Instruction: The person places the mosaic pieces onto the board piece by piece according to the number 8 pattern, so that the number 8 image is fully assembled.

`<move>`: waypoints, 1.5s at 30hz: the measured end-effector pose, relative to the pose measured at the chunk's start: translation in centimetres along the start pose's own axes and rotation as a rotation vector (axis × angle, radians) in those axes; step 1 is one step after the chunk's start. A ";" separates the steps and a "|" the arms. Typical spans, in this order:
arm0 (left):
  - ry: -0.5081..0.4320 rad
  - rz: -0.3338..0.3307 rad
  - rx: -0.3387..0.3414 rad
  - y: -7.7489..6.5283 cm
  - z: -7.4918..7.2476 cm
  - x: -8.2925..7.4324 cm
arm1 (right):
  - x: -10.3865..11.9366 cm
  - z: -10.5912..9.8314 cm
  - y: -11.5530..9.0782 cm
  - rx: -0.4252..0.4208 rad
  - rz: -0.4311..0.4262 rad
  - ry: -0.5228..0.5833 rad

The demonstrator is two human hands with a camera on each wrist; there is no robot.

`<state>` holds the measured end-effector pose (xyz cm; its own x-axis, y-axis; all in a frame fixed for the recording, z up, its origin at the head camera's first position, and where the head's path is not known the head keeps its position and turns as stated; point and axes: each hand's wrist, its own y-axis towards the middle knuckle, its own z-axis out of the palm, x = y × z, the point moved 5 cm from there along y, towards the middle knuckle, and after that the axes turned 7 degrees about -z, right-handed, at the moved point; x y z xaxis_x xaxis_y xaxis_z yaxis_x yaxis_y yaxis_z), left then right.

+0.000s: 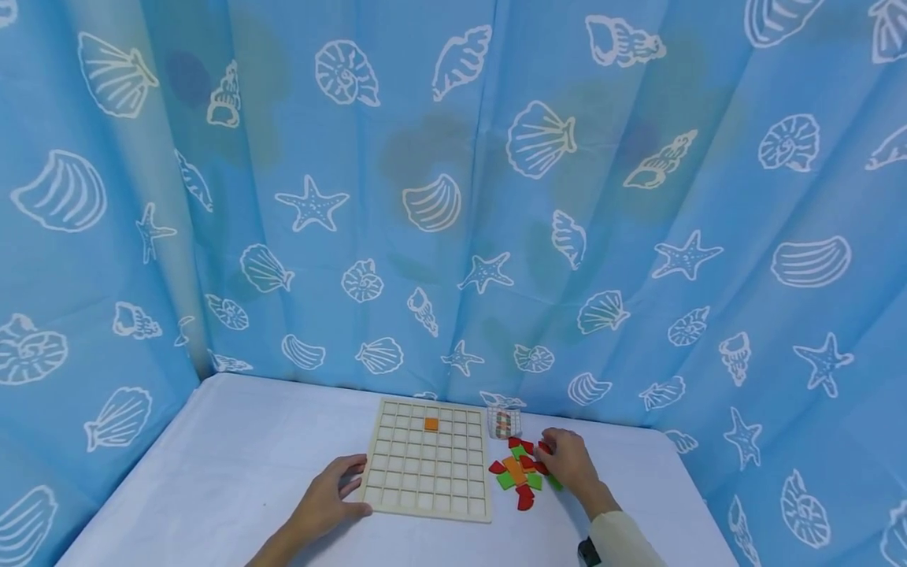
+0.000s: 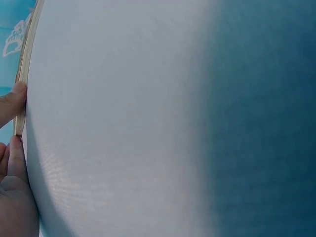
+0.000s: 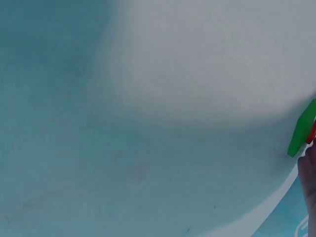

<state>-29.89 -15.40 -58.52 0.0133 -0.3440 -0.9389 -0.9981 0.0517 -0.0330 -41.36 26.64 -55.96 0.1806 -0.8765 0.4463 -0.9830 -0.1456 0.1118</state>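
Note:
A pale wooden grid board (image 1: 428, 492) lies on the white table, with one orange square tile (image 1: 431, 424) in a cell near its far side. My left hand (image 1: 327, 498) grips the board at its near left corner, fingers along the left edge; the left wrist view shows fingertips on the board's side (image 2: 23, 106). My right hand (image 1: 572, 466) is over the right side of a loose heap of flat red, green and orange pieces (image 1: 515, 470). Between its thumb and forefinger it pinches a red piece (image 1: 544, 446). A green piece (image 3: 302, 129) lies by its fingers in the right wrist view.
A small printed pattern card (image 1: 504, 423) lies beyond the heap, by the board's far right corner. The white tabletop (image 1: 234, 457) reaches back to a blue curtain (image 1: 397, 236) with white seashell prints, which hangs behind and at both sides.

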 end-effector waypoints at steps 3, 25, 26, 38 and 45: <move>-0.003 -0.008 -0.008 0.0 -0.1 0.0 | 0.3 0.0 0.1 0.005 -0.017 0.023; 0.023 0.011 -0.030 -0.1 -1.1 -0.2 | 3.8 0.4 1.6 -0.113 -0.067 0.099; 0.020 0.017 -0.028 -0.1 -1.1 -0.3 | 4.4 0.5 1.7 -0.114 -0.076 0.107; -0.002 0.032 0.025 -0.2 -0.3 -0.3 | 11.4 2.1 3.0 -0.123 -0.315 0.164; 0.012 0.010 0.026 -0.1 -0.1 -0.1 | 14.4 4.4 3.7 -0.049 -0.419 0.167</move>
<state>-29.83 -15.47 -58.44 0.0025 -0.3550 -0.9349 -0.9963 0.0792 -0.0328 -42.56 11.43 -52.97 0.5693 -0.6600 0.4902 -0.8220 -0.4467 0.3532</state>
